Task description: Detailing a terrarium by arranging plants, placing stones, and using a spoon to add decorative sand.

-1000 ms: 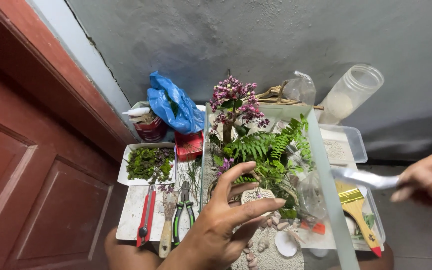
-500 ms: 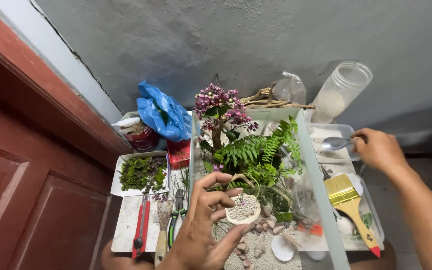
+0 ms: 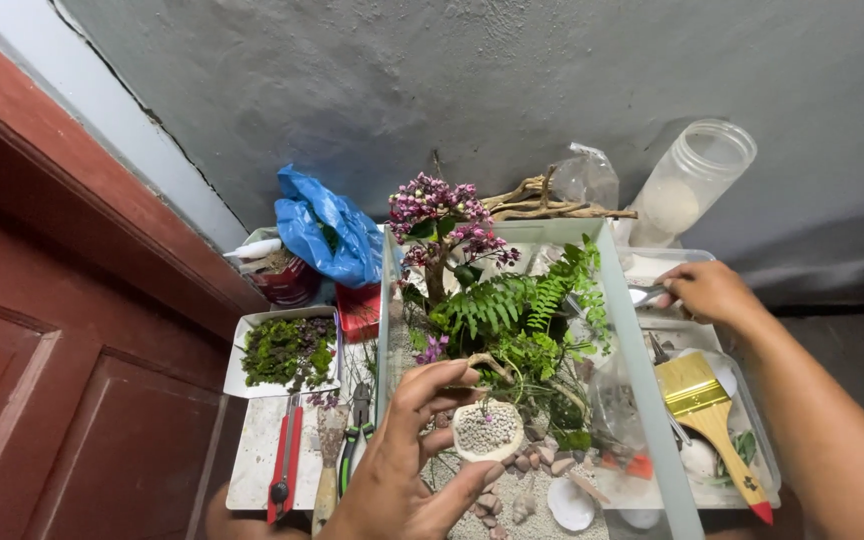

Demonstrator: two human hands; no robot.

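My left hand (image 3: pixel 407 465) is low in the middle, holding a small shell-shaped dish of white pebbles (image 3: pixel 487 431) over the front of a glass tank (image 3: pixel 642 372). Inside the tank grow green ferns (image 3: pixel 522 305) and a small tree with purple-pink flowers (image 3: pixel 444 212), above sand, stones and a white shell (image 3: pixel 569 503). My right hand (image 3: pixel 709 292) is at the right, holding a metal spoon (image 3: pixel 644 294) whose bowl is dipped in a clear plastic tray of white sand (image 3: pixel 667 262) just beyond the tank's right wall.
Left of the tank lie a white tray of moss (image 3: pixel 288 348), a red cutter (image 3: pixel 283 457), pliers (image 3: pixel 354 432), a red tin (image 3: pixel 282 272) and a blue bag (image 3: pixel 327 229). A yellow-handled paintbrush (image 3: pixel 714 410) lies at right. A clear jar (image 3: pixel 692 180) leans on the grey wall; a red door (image 3: pixel 62 340) stands left.
My right hand swung in from the far right with the spoon and lowered it into the sand tray. My left hand closed its fingers around the pebble dish.
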